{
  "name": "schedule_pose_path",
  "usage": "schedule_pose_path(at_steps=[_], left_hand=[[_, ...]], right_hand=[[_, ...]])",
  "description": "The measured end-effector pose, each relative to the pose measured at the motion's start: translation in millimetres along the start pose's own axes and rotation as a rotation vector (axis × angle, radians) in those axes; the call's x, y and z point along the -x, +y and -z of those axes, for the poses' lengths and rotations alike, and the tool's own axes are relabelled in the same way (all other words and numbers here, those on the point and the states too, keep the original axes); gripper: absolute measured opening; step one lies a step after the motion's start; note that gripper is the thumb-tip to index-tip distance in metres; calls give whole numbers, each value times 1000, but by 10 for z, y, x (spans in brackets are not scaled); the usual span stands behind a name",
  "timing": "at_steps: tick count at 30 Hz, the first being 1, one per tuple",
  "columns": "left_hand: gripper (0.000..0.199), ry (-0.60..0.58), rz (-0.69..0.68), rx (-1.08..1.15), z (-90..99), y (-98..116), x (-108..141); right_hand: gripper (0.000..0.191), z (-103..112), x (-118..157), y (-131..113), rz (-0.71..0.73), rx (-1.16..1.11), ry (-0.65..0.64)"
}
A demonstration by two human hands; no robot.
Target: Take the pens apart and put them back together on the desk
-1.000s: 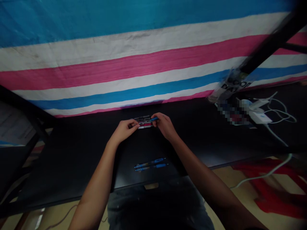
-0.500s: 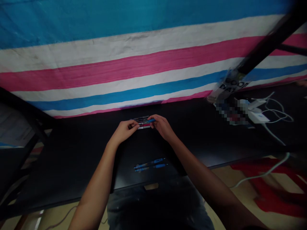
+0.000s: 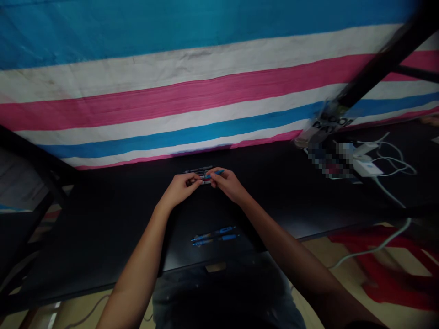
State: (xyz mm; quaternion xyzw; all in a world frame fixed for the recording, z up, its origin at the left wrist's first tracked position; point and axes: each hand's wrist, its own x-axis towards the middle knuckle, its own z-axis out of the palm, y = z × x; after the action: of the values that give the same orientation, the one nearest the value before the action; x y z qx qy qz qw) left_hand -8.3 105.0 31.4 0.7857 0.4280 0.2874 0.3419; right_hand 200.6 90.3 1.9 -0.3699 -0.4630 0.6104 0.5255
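A blue pen (image 3: pixel 218 173) is pinched in my right hand (image 3: pixel 228 183), its back end sticking out above the fingers. My left hand (image 3: pixel 181 186) is closed at the pen's other end, thumb and forefinger pressed together; the tip there is largely hidden. Behind and beneath the fingers lies a row of pens (image 3: pixel 202 169), dark ones at the back and red and white ones nearer me, partly covered by both hands. Closer to the table's front edge, two blue pens (image 3: pixel 214 237) lie side by side between my forearms.
The black table (image 3: pixel 113 214) backs onto a striped sheet (image 3: pixel 171 105). To the right are a clear bag with lettering (image 3: pixel 324 125), a blurred-out item (image 3: pixel 329 162) and a white charger with cables (image 3: pixel 368 167). A red stool (image 3: pixel 387 278) stands below the table.
My right hand has slid a little left along the blue pen, closer to my left hand. More of the pen's back end now shows. The two near pens have not moved.
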Motion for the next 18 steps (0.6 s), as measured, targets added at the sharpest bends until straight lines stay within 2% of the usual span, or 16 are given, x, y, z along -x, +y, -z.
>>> schedule_pose_path(at_steps=[5,9,15,18], left_hand=[[28,15,-20,-57,-43,8,-13],[29,68,15,-108,-29,-10,-30],[24,90,26,-122,54,-39,-42],[25,111,16,-51,75,-50,-51]], right_hand=[[26,-38,2,-19,52,135,-47],[26,-39,-15,-71,67,132,-88],[25,64,-73,-36,116,-1,28],[25,83,-78,-28,103,-56,70]])
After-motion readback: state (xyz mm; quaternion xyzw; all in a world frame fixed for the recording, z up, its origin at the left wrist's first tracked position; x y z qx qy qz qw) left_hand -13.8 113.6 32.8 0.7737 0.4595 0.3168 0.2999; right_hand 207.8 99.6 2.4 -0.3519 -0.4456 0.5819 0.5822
